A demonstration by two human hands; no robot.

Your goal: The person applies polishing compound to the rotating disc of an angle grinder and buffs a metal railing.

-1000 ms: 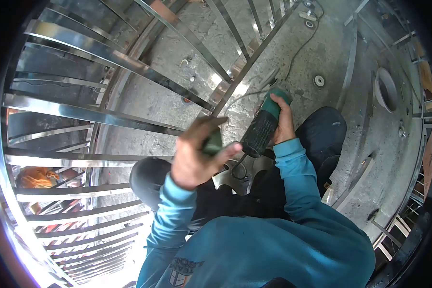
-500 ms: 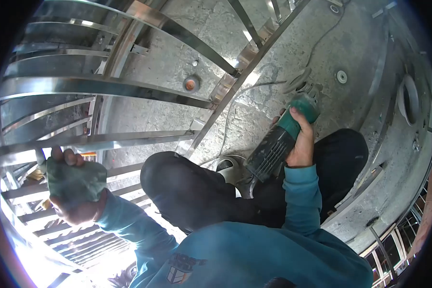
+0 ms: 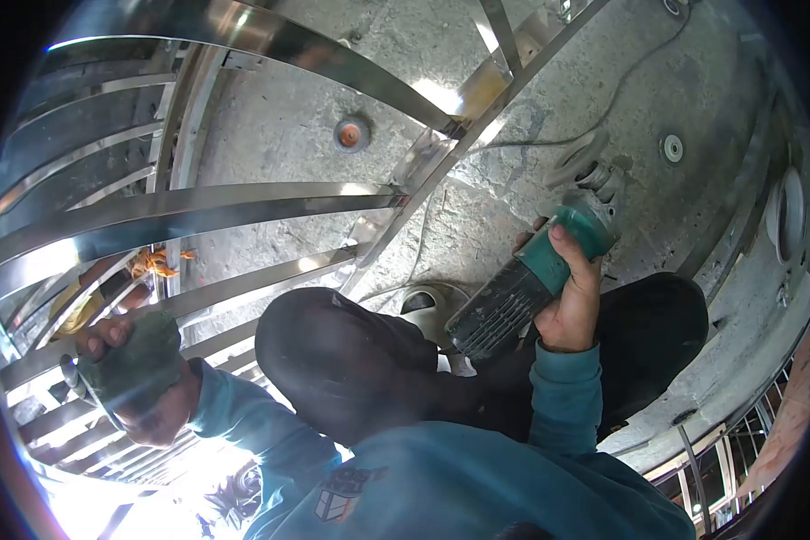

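Observation:
My right hand [image 3: 571, 292] is closed round the green and black body of an angle grinder [image 3: 535, 283]. The tool's head points away from me, close to a pale round disc on the floor. My left hand [image 3: 153, 418] is at the lower left beside the shiny metal bars, its fingertips curled at the edge of a dark green cloth-like pad [image 3: 135, 360]. The pad hides much of that hand. Whether its fingers also touch a metal bar [image 3: 202, 301] I cannot tell.
A metal frame [image 3: 441, 166] with several slats fills the left side. On the concrete floor [image 3: 270, 135] lie an orange-centred wheel [image 3: 351, 134], a small pale disc [image 3: 672, 148] and a cable [image 3: 513, 144]. A pale ring [image 3: 786, 216] is at the right. Orange fibres [image 3: 153, 262] show between slats.
My left hand and the pad have moved slightly down and left in view. The grinder appears slightly lower and further right. The whole view has shifted too.

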